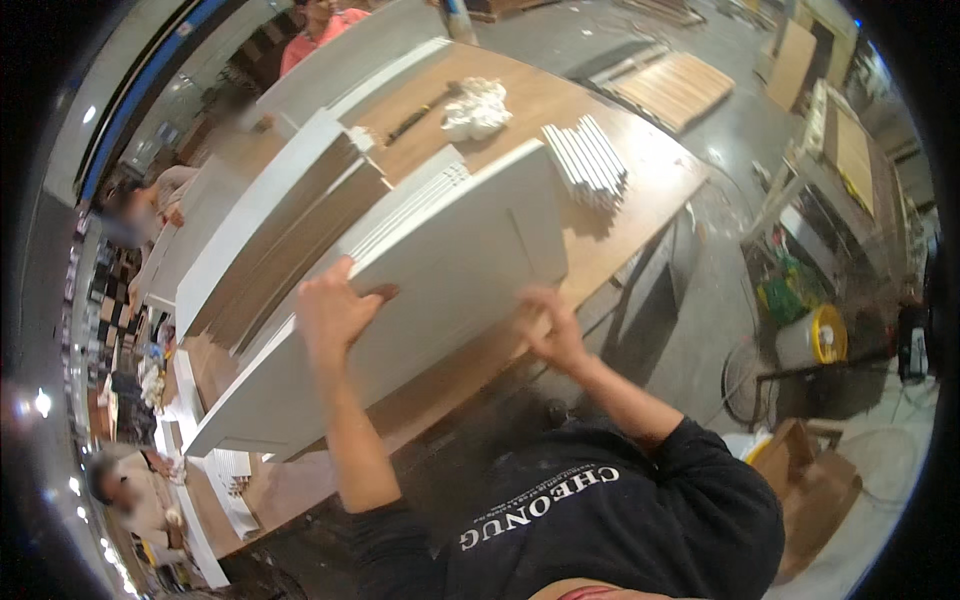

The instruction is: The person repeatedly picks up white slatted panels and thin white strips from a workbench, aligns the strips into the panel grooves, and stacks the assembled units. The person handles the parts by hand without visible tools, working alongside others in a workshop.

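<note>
A long white panel (455, 275) with a recessed border stands tilted on edge on the wooden worktable (655, 165) in front of me. My left hand (337, 305) is closed over its upper edge, with the thumb against the near face. By the panel's lower right part is my right hand (550, 325), smeared by motion; whether its fingers touch the panel I cannot make out. Just behind the panel lies a stack of white strips (410, 195). To the right of it sits a bundle of white slats (588, 163).
Large white boards (280, 205) stand farther back, near a crumpled white cloth (476, 108) and a dark slender tool (410, 122). Other people (320, 35) work along the far and left sides. A yellow-rimmed bucket (825, 335) and an open cardboard box (805, 490) are at the right.
</note>
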Demonstrator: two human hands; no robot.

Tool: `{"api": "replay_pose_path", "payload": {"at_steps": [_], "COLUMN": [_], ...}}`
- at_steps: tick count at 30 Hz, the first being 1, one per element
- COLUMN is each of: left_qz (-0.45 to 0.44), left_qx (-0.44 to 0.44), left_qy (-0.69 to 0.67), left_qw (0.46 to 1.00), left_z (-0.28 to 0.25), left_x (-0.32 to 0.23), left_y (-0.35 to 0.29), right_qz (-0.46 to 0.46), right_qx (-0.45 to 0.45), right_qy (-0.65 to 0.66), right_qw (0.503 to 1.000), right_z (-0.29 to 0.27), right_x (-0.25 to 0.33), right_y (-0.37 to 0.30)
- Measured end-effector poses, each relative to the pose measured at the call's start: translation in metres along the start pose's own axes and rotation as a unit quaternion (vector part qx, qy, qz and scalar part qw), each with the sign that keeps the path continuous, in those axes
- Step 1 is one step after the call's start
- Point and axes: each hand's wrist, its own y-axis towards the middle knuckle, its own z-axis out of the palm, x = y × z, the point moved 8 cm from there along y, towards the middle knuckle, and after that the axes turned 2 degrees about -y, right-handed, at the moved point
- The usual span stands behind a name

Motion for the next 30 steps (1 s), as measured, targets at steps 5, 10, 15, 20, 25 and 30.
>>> {"api": "replay_pose_path", "payload": {"at_steps": [5, 10, 15, 20, 25, 30], "left_qz": [-0.030, -0.006, -0.010, 0.032, 0.061, 0.131], "left_qx": [0.044, -0.002, 0.025, -0.032, 0.037, 0.088], "left_qy": [0.001, 0.024, -0.074, -0.176, 0.077, 0.038], "left_qw": [0.999, 1.000, 0.997, 0.983, 0.994, 0.987], "left_z": [-0.006, -0.013, -0.066, -0.066, -0.002, -0.003], "left_x": [0.002, -0.014, -0.016, -0.032, -0.074, -0.071], "left_y": [-0.003, -0.013, -0.039, -0.036, -0.027, -0.059], "right_qz": [0.052, 0.141, 0.102, -0.068, -0.310, -0.229], "right_qx": [-0.076, 0.076, 0.096, -0.012, -0.006, 0.395], "right_qy": [-0.092, 0.002, -0.100, -0.132, -0.215, -0.451], "right_qw": [0.992, 0.987, 0.985, 0.989, 0.926, 0.767], "right_z": [-0.068, -0.038, -0.056, -0.079, -0.091, 0.011], "right_x": [-0.051, -0.122, -0.044, 0.024, 0.187, 0.172], "right_y": [0.057, 0.078, 0.092, 0.119, 0.139, 0.125]}}
